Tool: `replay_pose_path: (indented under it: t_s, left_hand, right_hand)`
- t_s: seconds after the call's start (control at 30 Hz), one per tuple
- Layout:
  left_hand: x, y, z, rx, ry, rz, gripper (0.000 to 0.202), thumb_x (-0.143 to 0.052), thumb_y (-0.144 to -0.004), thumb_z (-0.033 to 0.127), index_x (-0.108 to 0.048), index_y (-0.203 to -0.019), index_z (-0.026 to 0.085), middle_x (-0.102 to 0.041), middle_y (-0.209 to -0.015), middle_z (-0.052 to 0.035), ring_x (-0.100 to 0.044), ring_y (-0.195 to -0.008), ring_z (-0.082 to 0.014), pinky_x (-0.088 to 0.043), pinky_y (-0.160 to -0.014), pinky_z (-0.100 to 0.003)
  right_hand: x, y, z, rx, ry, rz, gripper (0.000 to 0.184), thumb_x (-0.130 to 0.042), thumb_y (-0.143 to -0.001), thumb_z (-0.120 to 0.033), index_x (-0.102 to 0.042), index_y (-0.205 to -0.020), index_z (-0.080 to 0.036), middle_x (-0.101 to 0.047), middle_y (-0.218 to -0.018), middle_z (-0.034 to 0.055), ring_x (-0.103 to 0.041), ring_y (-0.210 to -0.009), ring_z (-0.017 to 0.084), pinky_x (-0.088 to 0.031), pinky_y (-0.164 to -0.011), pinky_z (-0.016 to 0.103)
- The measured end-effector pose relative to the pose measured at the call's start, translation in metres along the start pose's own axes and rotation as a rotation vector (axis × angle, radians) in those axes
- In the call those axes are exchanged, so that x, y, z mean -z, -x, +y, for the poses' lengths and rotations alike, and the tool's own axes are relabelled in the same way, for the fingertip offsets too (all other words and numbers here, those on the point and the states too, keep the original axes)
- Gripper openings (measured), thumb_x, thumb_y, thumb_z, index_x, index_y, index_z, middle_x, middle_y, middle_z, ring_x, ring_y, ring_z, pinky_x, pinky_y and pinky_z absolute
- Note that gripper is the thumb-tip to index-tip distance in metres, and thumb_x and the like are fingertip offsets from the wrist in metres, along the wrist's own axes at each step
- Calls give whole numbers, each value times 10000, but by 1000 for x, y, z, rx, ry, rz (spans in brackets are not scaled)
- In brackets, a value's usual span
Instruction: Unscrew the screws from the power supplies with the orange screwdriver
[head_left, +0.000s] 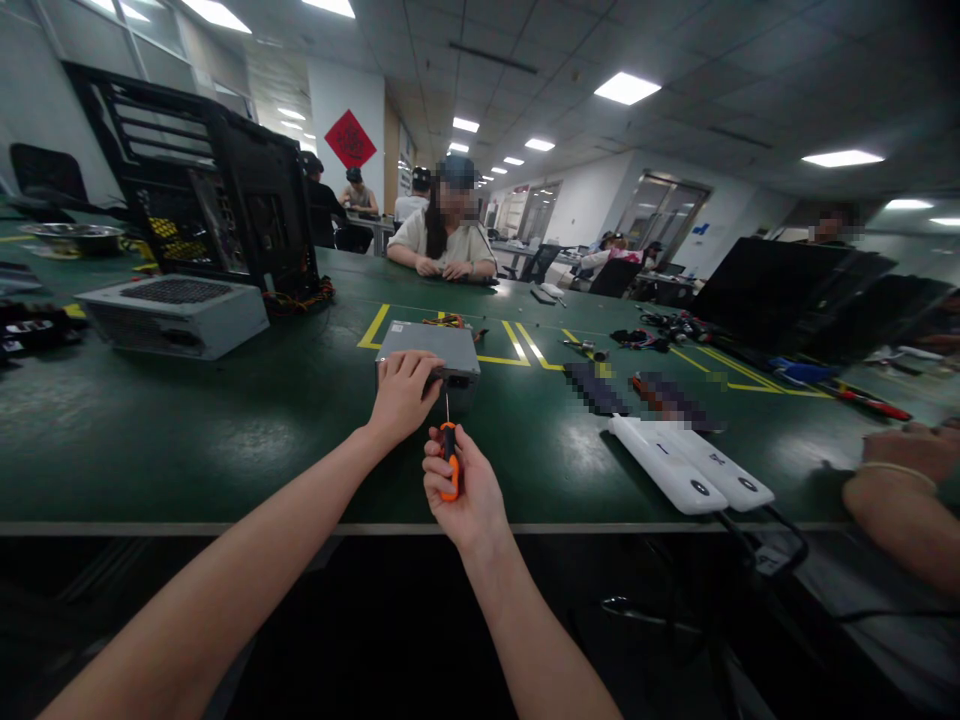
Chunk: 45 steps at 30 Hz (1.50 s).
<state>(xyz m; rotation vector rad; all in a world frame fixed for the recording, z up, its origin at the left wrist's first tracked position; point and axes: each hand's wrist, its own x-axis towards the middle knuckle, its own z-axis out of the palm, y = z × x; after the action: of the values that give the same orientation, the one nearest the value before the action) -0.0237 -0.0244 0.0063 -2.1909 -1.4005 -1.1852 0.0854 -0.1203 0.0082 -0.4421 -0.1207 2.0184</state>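
Note:
A grey computer power supply (435, 343) stands on the green table in front of me, a bundle of coloured cables (448, 320) behind it. My left hand (405, 395) grips its near left side, fingers curled over the top edge. In my right hand (463, 485) is an orange-and-black screwdriver (450, 462), held upright by its handle. Its thin shaft points away toward the power supply's near face, below the socket. Whether the tip touches a screw there is too small to tell.
Left stand a second power supply (180, 315) and an open black computer case (217, 190). Right lie two white power banks (675, 465), small tools (585, 348) and black monitors (780, 290). A co-worker's arm (907, 490) rests at far right; another person (446, 225) sits opposite.

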Motion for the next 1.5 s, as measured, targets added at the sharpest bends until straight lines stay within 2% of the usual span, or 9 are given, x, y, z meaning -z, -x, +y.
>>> replay_pose_path:
  t_s: [0.17,0.33,0.43,0.6,0.8,0.9,1.03,1.3,1.5]
  left_hand:
    - [-1,0,0,-6,-6,2,236,-485,-827,248,-552,-1052,231,-568,-1121,-49,-433,-1042,-248,-321,-874,-401]
    - [-2,0,-1,-9,-14,9,235,-492,-821,249,-557,-1046,229,-571,-1113,-47,-435,-1040,-247,-317,-886,-401]
    - [-2,0,-1,-18,-16,16,233,-496,-819,252,-557,-1043,230,-573,-1111,-44,-434,-1039,-248,-320,-881,-400]
    - [-1,1,0,-10,-13,13,232,-488,-821,243,-551,-1043,227,-566,-1117,-53,-433,-1046,-253,-321,-872,-406]
    - [-2,0,0,-12,-21,7,240,-506,-808,233,-552,-1043,226,-568,-1111,-48,-431,-1036,-250,-320,-869,-402]
    - [-3,0,0,-11,-26,13,239,-516,-800,230,-554,-1036,228,-572,-1104,-44,-430,-1031,-250,-322,-863,-400]
    - [-4,0,0,-11,-27,17,238,-512,-802,229,-548,-1038,227,-569,-1108,-47,-431,-1035,-251,-320,-863,-404]
    - [-5,0,0,-7,-28,23,231,-509,-806,237,-551,-1033,225,-569,-1109,-45,-432,-1030,-254,-323,-863,-403]
    - [-4,0,1,-4,-34,22,231,-511,-805,240,-549,-1032,226,-568,-1108,-50,-434,-1031,-258,-324,-860,-406]
  right_hand:
    - [2,-1,0,12,-25,11,279,-338,-934,-218,-495,-723,-123,-488,-634,-11,-359,-410,-2,-269,-305,67]
    - [5,-1,-2,-34,-10,-26,314,-299,-950,-273,-544,-867,-94,-500,-642,-1,-422,-457,16,-377,-377,85]
    - [6,-1,-3,-44,15,-73,328,-279,-952,-280,-549,-952,-93,-497,-647,-1,-407,-443,19,-330,-337,82]
    - [6,-2,-4,-5,-8,-7,279,-344,-931,-220,-514,-736,-114,-498,-656,3,-365,-424,2,-250,-297,64]
    - [6,-1,-3,-28,-1,11,276,-338,-935,-251,-553,-840,-106,-524,-681,21,-470,-514,33,-414,-415,97]
    - [6,-2,-2,-42,19,-11,294,-320,-938,-269,-558,-907,-99,-508,-663,13,-444,-488,36,-367,-365,93]
    - [4,-4,1,0,0,21,253,-377,-924,-261,-531,-794,-107,-507,-668,12,-414,-467,23,-280,-311,76]
    - [5,-5,3,5,-8,-9,311,-306,-949,-266,-531,-811,-102,-523,-659,10,-446,-487,25,-382,-381,95]
    - [6,-6,1,20,-4,-65,305,-309,-938,-259,-529,-791,-107,-478,-608,-13,-363,-420,15,-254,-297,79]
